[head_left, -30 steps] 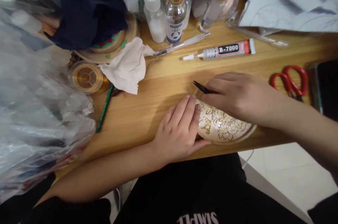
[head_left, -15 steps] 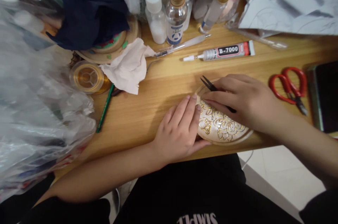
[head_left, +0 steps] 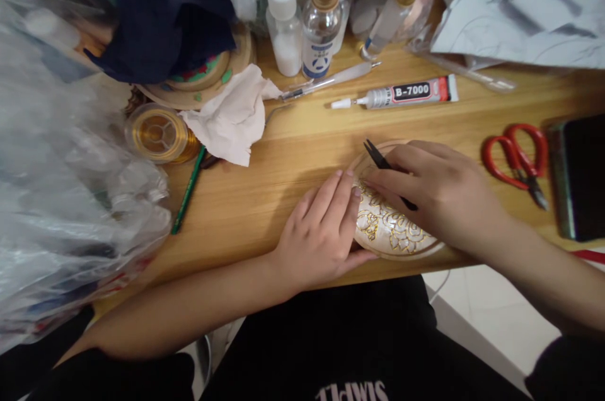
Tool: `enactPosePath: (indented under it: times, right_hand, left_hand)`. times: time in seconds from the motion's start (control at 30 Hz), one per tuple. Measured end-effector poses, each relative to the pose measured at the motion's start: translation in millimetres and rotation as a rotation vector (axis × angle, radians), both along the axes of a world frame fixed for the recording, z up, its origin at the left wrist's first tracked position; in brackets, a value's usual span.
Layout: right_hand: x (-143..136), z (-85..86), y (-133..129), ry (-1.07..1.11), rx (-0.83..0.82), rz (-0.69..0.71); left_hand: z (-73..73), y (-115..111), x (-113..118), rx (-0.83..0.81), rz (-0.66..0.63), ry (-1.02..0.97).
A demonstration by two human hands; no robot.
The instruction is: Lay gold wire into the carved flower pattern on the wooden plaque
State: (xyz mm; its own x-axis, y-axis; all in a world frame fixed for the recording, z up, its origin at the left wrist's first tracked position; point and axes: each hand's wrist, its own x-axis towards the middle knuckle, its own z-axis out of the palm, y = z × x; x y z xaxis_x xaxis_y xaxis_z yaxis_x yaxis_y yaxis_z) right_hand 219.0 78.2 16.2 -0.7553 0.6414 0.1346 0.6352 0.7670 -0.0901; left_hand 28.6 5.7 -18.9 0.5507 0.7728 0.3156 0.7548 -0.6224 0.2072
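Near the table's front edge lies a round wooden plaque (head_left: 399,250), its pale face covered with a raised floral pattern in gold wire. My left hand (head_left: 316,234) grips its left rim, fingers together on top and thumb along the lower edge. Black tweezers (head_left: 377,155) are held in my right hand (head_left: 442,193), which bends over the plaque's upper right part. Their pointed tips stick out up and to the left, past the fingers. My right fingertips are pressed close to the patterned face; whether they also touch a piece of wire cannot be made out.
A B-7000 glue tube (head_left: 411,93) and a pen-like tool (head_left: 331,80) lie behind the plaque. Red-handled pliers (head_left: 520,158) and a dark phone-like object (head_left: 579,177) are at right. Left are a gold wire spool (head_left: 161,134), green pencil (head_left: 189,190) and plastic bag (head_left: 80,199).
My right hand has shifted slightly down, and the tweezers have turned a little steeper in it. My left hand stays on the plaque's rim. The whole view has shifted slightly.
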Motion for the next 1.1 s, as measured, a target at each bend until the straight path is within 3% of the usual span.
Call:
enactPosePath:
  times: [0.33,0.6,0.77,1.0,1.1]
  right_hand:
    - [-3,2.7,-4,-0.047,-0.016,-0.027]
    - [1,-1.4,-4,0.097,-0.098,-0.091]
    - [5,5.4,-7,0.265,-0.136,-0.156]
    - [17,15.8,-21,0.772,-0.329,-0.404]
    - [20,19.3,-25,0.832,-0.372,-0.473]
  left_hand:
    - [0.0,0,0,-0.009,-0.004,-0.003]
    - [0.1,0,-1,-0.015,-0.013,-0.003]
    - [1.2,0,-1,-0.005,-0.024,0.010]
    - [1.9,-1,0,0.005,-0.012,0.020]
    - [2.8,-1,0,0.010,-0.029,0.045]
